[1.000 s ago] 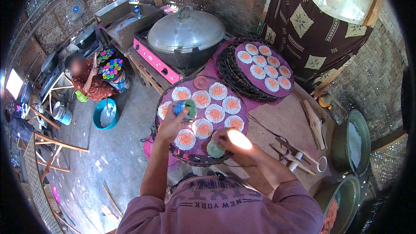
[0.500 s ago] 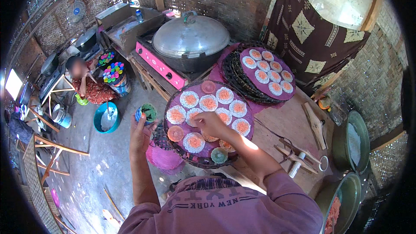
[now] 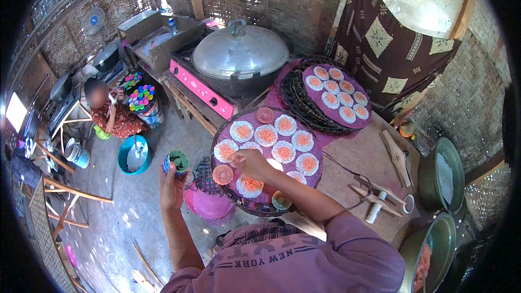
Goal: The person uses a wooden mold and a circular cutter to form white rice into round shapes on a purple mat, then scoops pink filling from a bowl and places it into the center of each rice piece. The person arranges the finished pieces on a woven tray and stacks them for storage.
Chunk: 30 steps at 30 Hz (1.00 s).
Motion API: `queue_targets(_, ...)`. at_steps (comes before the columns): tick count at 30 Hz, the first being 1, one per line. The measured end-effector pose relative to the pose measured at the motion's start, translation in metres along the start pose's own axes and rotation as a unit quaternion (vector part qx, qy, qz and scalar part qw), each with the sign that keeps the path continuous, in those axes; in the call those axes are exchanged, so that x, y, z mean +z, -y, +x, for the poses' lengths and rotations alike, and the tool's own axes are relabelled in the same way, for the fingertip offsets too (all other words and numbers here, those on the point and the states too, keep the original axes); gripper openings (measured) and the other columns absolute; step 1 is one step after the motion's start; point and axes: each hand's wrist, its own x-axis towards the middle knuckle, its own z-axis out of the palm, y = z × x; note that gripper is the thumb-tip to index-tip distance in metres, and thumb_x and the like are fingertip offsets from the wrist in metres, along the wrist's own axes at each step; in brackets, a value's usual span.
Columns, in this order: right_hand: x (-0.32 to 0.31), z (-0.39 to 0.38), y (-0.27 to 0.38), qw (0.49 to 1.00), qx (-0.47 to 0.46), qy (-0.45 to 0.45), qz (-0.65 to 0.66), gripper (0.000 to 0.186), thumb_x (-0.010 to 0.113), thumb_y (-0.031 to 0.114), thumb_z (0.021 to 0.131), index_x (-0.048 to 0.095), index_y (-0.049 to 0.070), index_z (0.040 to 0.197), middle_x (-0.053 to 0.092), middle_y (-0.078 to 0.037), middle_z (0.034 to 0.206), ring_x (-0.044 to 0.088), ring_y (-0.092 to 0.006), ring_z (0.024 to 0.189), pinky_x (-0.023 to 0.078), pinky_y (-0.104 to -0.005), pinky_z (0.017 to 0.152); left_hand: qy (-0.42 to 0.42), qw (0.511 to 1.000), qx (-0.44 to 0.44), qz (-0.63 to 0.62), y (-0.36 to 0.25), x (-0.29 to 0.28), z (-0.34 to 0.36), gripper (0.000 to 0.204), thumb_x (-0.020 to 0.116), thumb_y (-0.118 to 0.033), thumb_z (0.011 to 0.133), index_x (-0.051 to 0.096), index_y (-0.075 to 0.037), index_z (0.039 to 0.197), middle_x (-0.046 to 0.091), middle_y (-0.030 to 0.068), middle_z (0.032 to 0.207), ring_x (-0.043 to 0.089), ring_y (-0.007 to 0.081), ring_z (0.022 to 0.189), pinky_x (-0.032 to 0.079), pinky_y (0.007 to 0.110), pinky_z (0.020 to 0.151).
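Note:
My left hand grips a small cup with green contents, held upright left of a round tray covered in purple cloth. White lacy rounds with orange shreds in their middles, such as one near the far side, lie across the cloth. Over the left part of the tray hangs my right hand, fingers pinched together and hiding some rounds. Whatever those fingers hold is too small to make out. Small moulds rest near the rim: a pink one, an orange-pink one and a greenish one.
Behind the tray, a lidded pot sits on a pink stove. Stacked trays stand to its right. Wooden tools lie on the table beside green basins. A co-worker sits far left near a teal tub.
My right hand has shifted left and slightly nearer over the tray, its fingers still pinched. My left hand keeps holding the cup. The whole view has moved slightly.

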Motion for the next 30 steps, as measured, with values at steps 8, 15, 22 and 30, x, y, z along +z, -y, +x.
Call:
queue_targets(8, -0.208, -0.089, -0.095, 0.820, 0.122, -0.464, 0.311, 0.022, 0.059, 0.019, 0.094, 0.058, -0.002, 0.102, 0.060, -0.007, 0.082, 0.061, -0.0168, 0.069, 0.056, -0.0306, 0.062, 0.036, 0.999, -0.018, -0.006, 0.003, 0.015, 0.010, 0.045, 0.062, -0.031, 0.093, 0.041, -0.011, 0.128, 0.059, 0.0071, 0.112, 0.065, 0.0204, 0.089, 0.055, 0.030, 0.075)
queue_targets(15, -0.191, -0.115, -0.070, 0.798, 0.191, -0.350, 0.452, 0.025, 0.056, 0.022, 0.096, 0.058, -0.001, 0.106, 0.061, -0.009, 0.088, 0.061, -0.0185, 0.074, 0.055, -0.0326, 0.071, 0.200, 0.973, -0.113, 0.022, 0.051, 0.093, 0.004, 0.052, 0.059, -0.042, 0.093, 0.043, -0.008, 0.129, 0.059, 0.0085, 0.112, 0.063, 0.0204, 0.094, 0.055, 0.036, 0.074)
queue_targets(22, -0.096, -0.120, 0.027, 0.972, 0.123, -0.125, 0.158, 0.018, 0.062, 0.008, 0.092, 0.062, 0.000, 0.108, 0.064, -0.003, 0.095, 0.058, -0.0061, 0.088, 0.049, -0.0257, 0.078, 0.299, 0.925, -0.225, 0.060, 0.113, 0.154, -0.027, 0.046, 0.064, -0.033, 0.092, 0.042, -0.010, 0.126, 0.051, 0.0055, 0.112, 0.052, 0.0149, 0.102, 0.052, 0.034, 0.080)
queue_targets(30, -0.158, -0.124, -0.035, 0.928, 0.116, -0.351, 0.036, 0.012, 0.058, -0.006, 0.084, 0.064, 0.001, 0.091, 0.065, -0.002, 0.079, 0.061, -0.0122, 0.069, 0.049, -0.0275, 0.062, 0.220, 0.939, -0.263, -0.039, 0.099, 0.155, -0.005, 0.034, 0.056, -0.034, 0.095, 0.049, -0.011, 0.119, 0.060, 0.0082, 0.110, 0.063, 0.0247, 0.097, 0.056, 0.042, 0.080)
